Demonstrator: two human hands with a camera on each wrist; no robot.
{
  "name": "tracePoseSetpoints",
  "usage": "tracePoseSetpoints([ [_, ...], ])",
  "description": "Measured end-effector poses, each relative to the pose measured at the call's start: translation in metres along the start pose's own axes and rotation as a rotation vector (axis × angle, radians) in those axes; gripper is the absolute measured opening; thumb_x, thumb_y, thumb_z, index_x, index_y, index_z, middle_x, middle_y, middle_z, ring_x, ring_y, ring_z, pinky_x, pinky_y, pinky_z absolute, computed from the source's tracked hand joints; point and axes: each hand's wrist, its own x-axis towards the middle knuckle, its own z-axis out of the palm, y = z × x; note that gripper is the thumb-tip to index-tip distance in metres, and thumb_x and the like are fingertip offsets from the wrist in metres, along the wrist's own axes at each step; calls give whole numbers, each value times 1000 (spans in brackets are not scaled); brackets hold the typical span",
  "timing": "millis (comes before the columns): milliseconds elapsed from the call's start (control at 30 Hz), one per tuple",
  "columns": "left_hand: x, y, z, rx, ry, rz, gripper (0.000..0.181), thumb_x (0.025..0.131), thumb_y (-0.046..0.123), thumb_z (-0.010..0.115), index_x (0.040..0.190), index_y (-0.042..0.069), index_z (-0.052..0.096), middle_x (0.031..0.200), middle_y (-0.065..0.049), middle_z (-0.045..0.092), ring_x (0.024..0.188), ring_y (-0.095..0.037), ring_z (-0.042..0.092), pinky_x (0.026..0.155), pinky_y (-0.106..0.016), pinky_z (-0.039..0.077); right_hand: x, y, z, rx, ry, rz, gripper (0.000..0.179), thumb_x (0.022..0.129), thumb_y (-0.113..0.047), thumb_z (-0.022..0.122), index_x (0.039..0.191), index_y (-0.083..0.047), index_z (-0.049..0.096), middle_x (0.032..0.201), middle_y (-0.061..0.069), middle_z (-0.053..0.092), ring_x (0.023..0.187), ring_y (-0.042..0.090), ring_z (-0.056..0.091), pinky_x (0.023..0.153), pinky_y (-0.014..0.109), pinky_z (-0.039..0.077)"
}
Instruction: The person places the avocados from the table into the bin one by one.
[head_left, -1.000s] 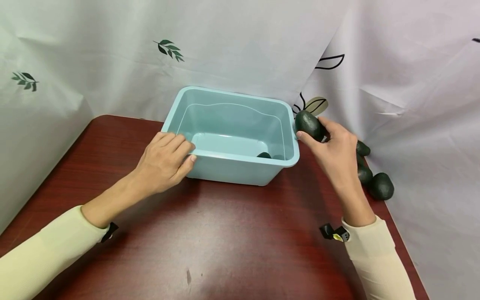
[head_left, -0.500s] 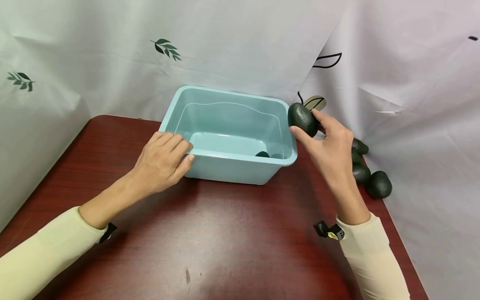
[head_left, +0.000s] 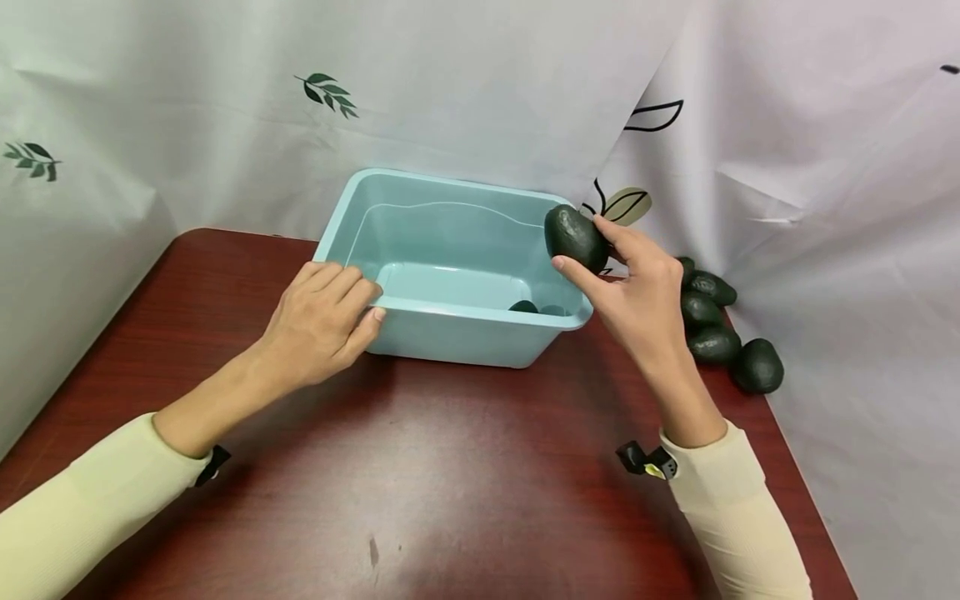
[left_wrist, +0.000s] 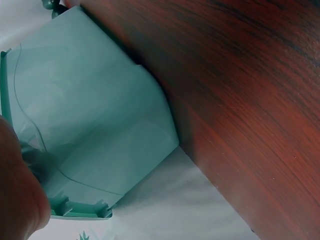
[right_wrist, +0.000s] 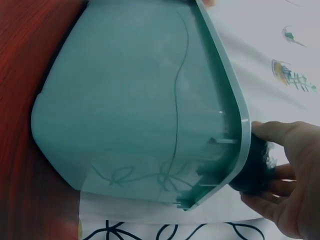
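Desk (head_left: 450,467): dark red-brown, wood-grain top; far left corner rounded
Tub (head_left: 457,335): light blue-green, rectangular, open-topped; stands upright near the desk's far edge, one long side facing the viewer
Left hand (head_left: 322,321): fingers curled over the tub's near rim by its near left corner; thumb outside, against the near wall
Right hand (head_left: 641,287): thumb and fingers grip one avocado (head_left: 573,237)
Held avocado position: raised off the desk at the tub's right end, overlapping the far right corner of the rim in the head view; contact with the rim cannot be told
Avocado in tub (head_left: 523,307): low inside, toward the near right corner, partly hidden by the near rim
Loose avocados (head_left: 714,344): at least five, clustered along the desk's right edge; the nearest lies right at that edge
Sleeves (head_left: 112,500): pale yellow, one on each forearm
Curtain (head_left: 480,100): white, leaf-printed, hanging beyond the desk's far and right edges
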Motion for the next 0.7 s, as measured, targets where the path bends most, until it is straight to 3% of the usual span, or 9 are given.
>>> tracePoseSetpoints([
  [533,1,-1,-3,-6,7,-3,37,114,28,43,101,0,64,87,-13,58,77,-33,49,80,-50,45,-5,-10,12,0,-73,-17,64,85,-26,102,141,-6,79,134,13,83,110,26,81,81,6,52],
  [700,1,-1,-3,-8,11,2,36,114,27,43,101,0,63,87,-13,57,76,-33,49,80,-50,45,-8,-13,15,-1,-91,-62,65,85,-28,102,140,-3,79,129,16,84,98,27,74,79,14,46],
])
